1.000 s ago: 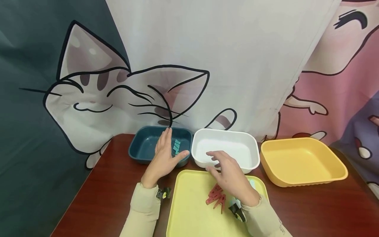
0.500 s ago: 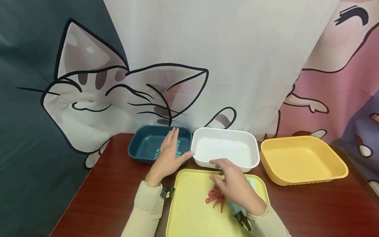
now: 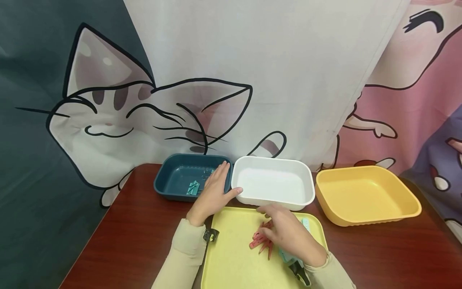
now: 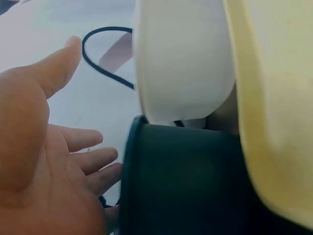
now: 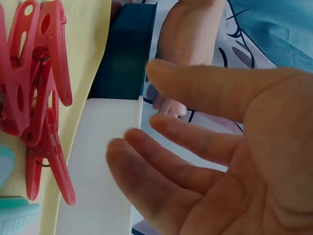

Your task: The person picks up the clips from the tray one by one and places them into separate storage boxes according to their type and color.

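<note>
Compared with the earlier frames, the left hand (image 3: 213, 194) is shifted to the right over the dark blue bin (image 3: 173, 176), so the turquoise clips (image 3: 193, 188), which were first seen at the right of this hand, are now seen at its left. Its fingers are held straight, its thumb is pointed toward the white bin (image 3: 272, 180), and nothing is grasped. The right hand (image 3: 288, 233) is a little lowered since one second ago and is brought closer to the red clothespins (image 3: 257, 241), which are placed on the yellow tray (image 3: 231, 261) near its thumb. By this hand also nothing is gripped: its fingers are loosely bent and are seen apart from the thumb. In the head view the red clothespins are partly covered by the right hand, and in the right wrist view they are cut off by the edge. The turquoise pieces (image 3: 305, 223) on the tray are mostly hidden under the same hand and wrist, so their number cannot be told. Close to the left fingers, some small parts inside the dark blue bin are hard to make out. The orange-yellow bin (image 3: 368, 196) is left unmoved, to the right of both hands.
</note>
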Tool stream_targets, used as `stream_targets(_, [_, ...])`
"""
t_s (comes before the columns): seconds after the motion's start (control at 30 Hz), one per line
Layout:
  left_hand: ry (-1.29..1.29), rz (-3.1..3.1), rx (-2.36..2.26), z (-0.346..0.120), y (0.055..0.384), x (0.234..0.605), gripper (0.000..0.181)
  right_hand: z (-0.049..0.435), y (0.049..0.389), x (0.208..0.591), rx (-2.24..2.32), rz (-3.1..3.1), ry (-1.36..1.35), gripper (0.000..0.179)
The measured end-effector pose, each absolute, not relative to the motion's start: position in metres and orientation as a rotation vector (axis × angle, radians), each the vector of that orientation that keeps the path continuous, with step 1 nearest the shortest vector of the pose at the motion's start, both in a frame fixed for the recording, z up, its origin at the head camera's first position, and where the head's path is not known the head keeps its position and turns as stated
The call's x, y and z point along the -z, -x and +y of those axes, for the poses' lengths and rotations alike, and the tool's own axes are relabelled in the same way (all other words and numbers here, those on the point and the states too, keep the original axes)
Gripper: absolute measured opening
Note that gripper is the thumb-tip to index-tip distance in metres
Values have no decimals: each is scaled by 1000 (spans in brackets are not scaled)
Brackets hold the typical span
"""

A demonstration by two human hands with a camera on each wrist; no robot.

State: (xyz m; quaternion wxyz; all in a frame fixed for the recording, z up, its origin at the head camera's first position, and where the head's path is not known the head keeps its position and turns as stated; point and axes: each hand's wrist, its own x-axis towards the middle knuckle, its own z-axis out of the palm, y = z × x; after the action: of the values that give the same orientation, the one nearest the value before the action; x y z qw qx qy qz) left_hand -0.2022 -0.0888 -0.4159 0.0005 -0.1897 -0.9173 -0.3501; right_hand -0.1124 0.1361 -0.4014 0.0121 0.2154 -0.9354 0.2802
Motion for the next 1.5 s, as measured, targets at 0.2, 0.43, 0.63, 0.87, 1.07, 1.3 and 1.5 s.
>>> stream_targets(0.2, [642,-2909,1051,-85,204,421,82,140,112,406,-825,-2931,-933,33])
stream_targets(0.43, [722,-2935,997,-83,206,425,78,143,112,411,-802,-2925,-1053,20])
stream_targets(0.63, [740,-2965,955,-81,205,427,76,144,110,415,-782,-2942,-1057,14])
stream_targets(0.87, [736,-3001,870,-79,205,430,77,143,110,420,-771,-2950,-1059,13])
stream_targets(1.07, [721,-3017,846,-79,205,431,76,141,110,422,-744,-2953,-1026,12])
stream_targets(1.3, [720,-3027,841,-79,207,431,76,140,111,423,-736,-2989,-1018,16])
stream_targets(1.5, [726,-3020,850,-79,207,430,76,137,110,423,-724,-3003,-1025,27])
